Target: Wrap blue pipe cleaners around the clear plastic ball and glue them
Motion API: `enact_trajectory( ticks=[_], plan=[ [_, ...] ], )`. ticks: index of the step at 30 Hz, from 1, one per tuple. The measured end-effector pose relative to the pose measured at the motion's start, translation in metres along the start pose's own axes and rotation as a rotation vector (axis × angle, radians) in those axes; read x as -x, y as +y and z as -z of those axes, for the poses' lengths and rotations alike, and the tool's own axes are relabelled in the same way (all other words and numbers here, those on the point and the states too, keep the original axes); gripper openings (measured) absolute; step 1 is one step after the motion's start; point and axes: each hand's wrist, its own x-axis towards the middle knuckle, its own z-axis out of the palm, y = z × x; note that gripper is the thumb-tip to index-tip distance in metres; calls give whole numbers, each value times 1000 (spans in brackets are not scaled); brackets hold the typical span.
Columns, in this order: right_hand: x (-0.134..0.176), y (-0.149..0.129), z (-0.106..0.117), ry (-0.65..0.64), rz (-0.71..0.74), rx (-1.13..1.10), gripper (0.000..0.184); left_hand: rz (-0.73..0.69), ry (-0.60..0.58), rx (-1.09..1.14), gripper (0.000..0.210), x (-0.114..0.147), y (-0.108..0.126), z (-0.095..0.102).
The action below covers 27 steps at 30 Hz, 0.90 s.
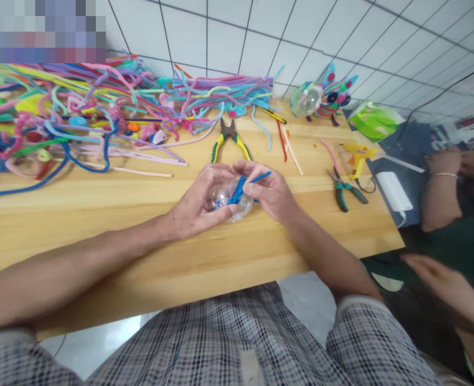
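Note:
My left hand is wrapped around a clear plastic ball with small coloured bits showing in it. A blue pipe cleaner runs in a band across the ball. Its free end sticks up to the right, pinched between the thumb and fingers of my right hand. Just beyond the ball, pliers with yellow and green handles lie with their jaws pointing away from me. The underside of the ball is hidden from view.
Heaps of coloured pipe cleaners fill the back left. At the back right stands a decorated animal figure. Teal-handled pliers and a yellow glue gun lie to the right. A co-worker's hands are further right.

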Motion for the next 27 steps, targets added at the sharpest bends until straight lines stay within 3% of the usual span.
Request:
enact_trajectory(
  ticks=[8, 12, 16, 22, 27],
  plan=[
    [1, 0, -7, 12, -47, -49, 38, -97, 66, -93, 57, 2, -9, -5],
    [2, -2, -4, -11, -35, -30, 41, -112, 38, -176, 75, 3, -12, -5],
    [2, -6, -3, -30, 26, 46, 38, -1, -33, -173, 93, 0, -8, -1],
    [2, -10, -4, -58, 66, 178, 43, 315, -72, -46, 68, -4, 6, 6],
    [2, -15, 1, -101, 18, 181, 38, 325, -70, -53, 63, -5, 8, 6]
  ],
)
